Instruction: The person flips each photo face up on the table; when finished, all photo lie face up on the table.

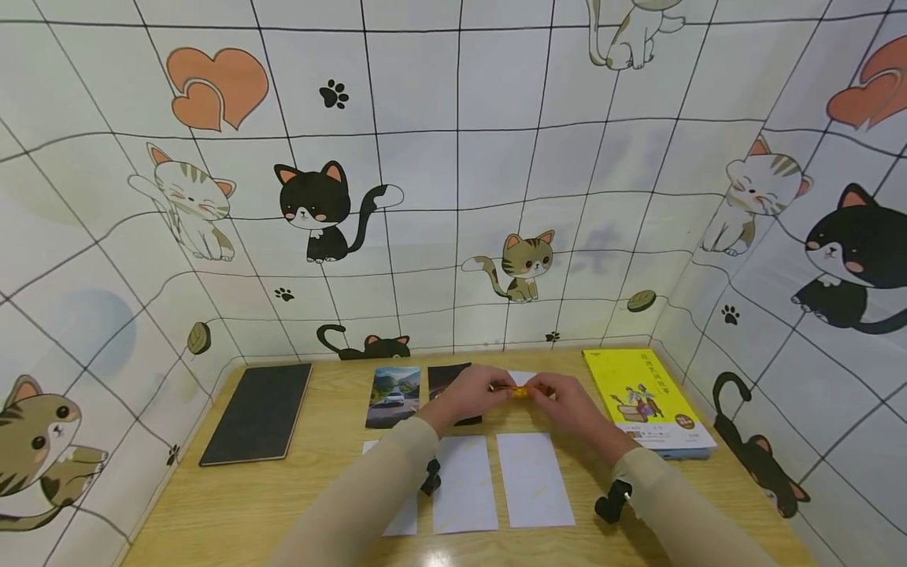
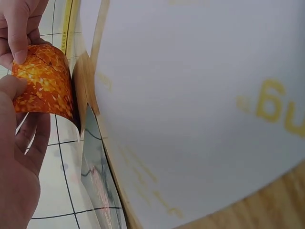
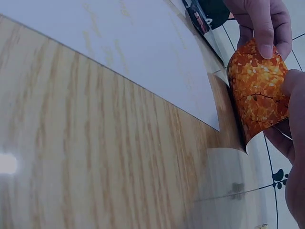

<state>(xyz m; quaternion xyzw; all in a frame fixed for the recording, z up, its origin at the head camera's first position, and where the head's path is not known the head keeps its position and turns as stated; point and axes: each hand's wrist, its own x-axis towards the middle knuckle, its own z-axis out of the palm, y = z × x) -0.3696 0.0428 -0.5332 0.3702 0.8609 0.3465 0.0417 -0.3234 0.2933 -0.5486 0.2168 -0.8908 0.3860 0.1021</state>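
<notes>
Both hands hold a photo print (image 2: 47,78) of orange autumn leaves, its sheet bent into a curve. My left hand (image 1: 471,391) pinches one side, thumb on the picture face and fingers behind. On the other side my right hand (image 1: 567,398) pinches it the same way. Only a small orange strip of the print shows in the head view, between the fingertips. Beneath the left hand lies a dark photo (image 1: 441,376), partly covered. To its left is a photo of a car on a mountain road (image 1: 394,398).
Nearer on the wooden table lie white cards, including a middle one (image 1: 464,484), a right one (image 1: 534,480) and a left one (image 1: 401,521) partly behind the sleeve. A black notebook (image 1: 258,413) lies left; a yellow book (image 1: 641,390) lies right. Cat-patterned cloth surrounds the table.
</notes>
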